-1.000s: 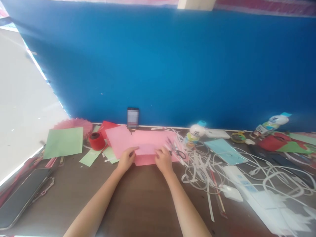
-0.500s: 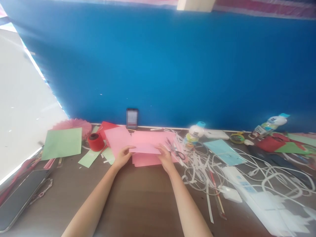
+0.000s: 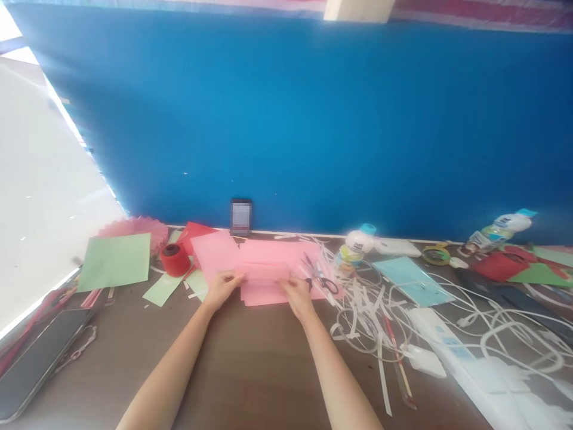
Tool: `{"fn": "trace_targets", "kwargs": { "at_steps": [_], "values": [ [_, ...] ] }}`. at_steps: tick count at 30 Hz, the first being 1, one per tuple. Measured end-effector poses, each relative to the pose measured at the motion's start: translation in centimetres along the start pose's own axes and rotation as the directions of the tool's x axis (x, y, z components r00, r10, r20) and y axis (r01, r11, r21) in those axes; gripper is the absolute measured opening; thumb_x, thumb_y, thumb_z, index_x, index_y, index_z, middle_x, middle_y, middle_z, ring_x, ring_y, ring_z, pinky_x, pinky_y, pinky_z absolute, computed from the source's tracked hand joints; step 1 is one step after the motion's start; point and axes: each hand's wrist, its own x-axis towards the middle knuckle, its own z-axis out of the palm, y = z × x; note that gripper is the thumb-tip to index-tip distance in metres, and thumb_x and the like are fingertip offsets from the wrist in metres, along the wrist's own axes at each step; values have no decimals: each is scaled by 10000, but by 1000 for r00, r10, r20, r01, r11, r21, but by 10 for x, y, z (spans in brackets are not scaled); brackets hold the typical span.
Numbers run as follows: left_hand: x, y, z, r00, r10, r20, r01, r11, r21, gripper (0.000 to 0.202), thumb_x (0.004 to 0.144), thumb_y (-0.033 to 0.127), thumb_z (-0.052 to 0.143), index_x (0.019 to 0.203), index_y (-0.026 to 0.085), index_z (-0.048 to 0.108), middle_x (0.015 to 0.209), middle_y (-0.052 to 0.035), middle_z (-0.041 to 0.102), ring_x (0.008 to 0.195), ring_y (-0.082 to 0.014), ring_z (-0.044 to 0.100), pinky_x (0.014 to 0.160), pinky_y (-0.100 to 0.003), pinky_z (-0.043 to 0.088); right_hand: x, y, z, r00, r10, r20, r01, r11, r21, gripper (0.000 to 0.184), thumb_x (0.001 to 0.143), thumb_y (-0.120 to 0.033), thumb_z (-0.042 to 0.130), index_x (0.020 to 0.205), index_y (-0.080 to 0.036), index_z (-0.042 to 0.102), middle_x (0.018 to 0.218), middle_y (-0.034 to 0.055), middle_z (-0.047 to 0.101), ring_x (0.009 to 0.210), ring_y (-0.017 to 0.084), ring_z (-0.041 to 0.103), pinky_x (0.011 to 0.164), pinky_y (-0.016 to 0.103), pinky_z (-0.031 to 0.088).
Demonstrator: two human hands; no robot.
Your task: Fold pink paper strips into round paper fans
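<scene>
A folded sheet of pink paper (image 3: 262,272) is stretched between my two hands, just over more pink sheets (image 3: 264,295) on the table. My left hand (image 3: 224,288) pinches its left end between thumb and fingers. At the other end, my right hand (image 3: 296,294) has its fingers closed on the paper's edge. Scissors (image 3: 323,280) with dark handles lie on the pink sheets, right beside my right hand. Another pink sheet (image 3: 215,251) lies angled behind my left hand.
At the left are a red tape roll (image 3: 175,260), green paper (image 3: 117,261) and a large phone (image 3: 42,358). On the right lie white paper strips (image 3: 362,307), tangled cables, a glue bottle (image 3: 356,246) and a power strip (image 3: 441,334). A small phone (image 3: 242,216) leans on the blue wall.
The pink paper between my hands has tipped and come down closer to the sheets below. My right hand has shifted slightly left and down, and the view has moved a little.
</scene>
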Motion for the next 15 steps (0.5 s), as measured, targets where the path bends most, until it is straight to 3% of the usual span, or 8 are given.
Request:
{"fn": "trace_targets", "kwargs": {
  "at_steps": [4,7,10,13,15],
  "values": [
    [-3,5,2,992,107,-64,-100,989,108,269,661,406,599,611,147,651,679,-29,633,675,-158,562,651,-264,449,-1,2,6,1000,26,6,-27,998,60,222,626,-361,674,726,-175,605,813,30,596,771,165,562,714,332,472],
    [-4,5,2,992,101,-75,-90,987,134,271,654,396,611,551,145,610,616,-14,595,612,-133,532,601,-245,429,-1,2,10,997,24,-71,-30,997,-73,285,649,-422,632,616,-165,510,596,-32,478,545,99,457,521,250,424],
    [-2,2,7,997,-8,-77,6,999,-32,275,626,403,635,628,129,610,661,-28,597,659,-149,552,613,-254,446,-1,1,11,980,-108,-168,48,944,-327,378,669,-428,603,509,-177,370,502,-67,302,482,68,306,445,204,314],
    [-1,-1,15,994,-80,-77,57,962,-269,338,623,413,635,798,127,589,765,-42,605,736,-161,574,664,-284,475,-1,2,11,965,-227,-131,132,852,-506,377,689,-420,574,510,-182,342,512,-66,255,498,69,260,441,202,254],
    [-2,-1,21,990,-82,-112,42,947,-320,347,624,391,644,847,142,550,759,-27,596,706,-137,574,652,-271,477,-2,3,12,954,-275,-116,161,801,-576,379,687,-424,566,505,-185,335,510,-66,240,500,71,245,440,206,229]
  ]
}}
